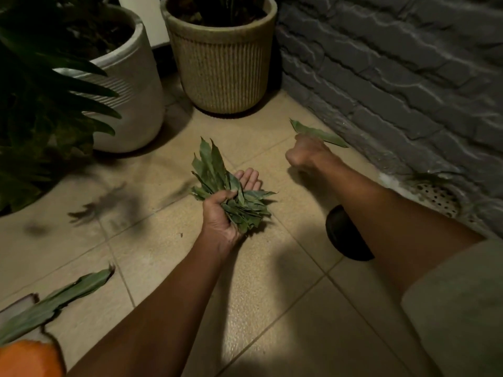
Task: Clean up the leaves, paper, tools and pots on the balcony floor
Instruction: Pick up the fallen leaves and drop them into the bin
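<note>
Right hand [304,153] pinching single leaf [319,133] beside brick wall [394,77], long axis along wall; left hand [231,210] holding leaf bundle [217,180].

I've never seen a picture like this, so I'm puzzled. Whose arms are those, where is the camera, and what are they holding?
The camera sits on a person's head and looks down, so you see their own two arms. The left hand holds a bunch of green leaves. The right hand is blurred; it reaches to a single leaf by the grey brick wall and seems to pinch it. On the tiled floor stand a white pot and a ribbed beige pot, both with plants. A long leaf lies at lower left, and a round dark object shows under the right arm.
</note>
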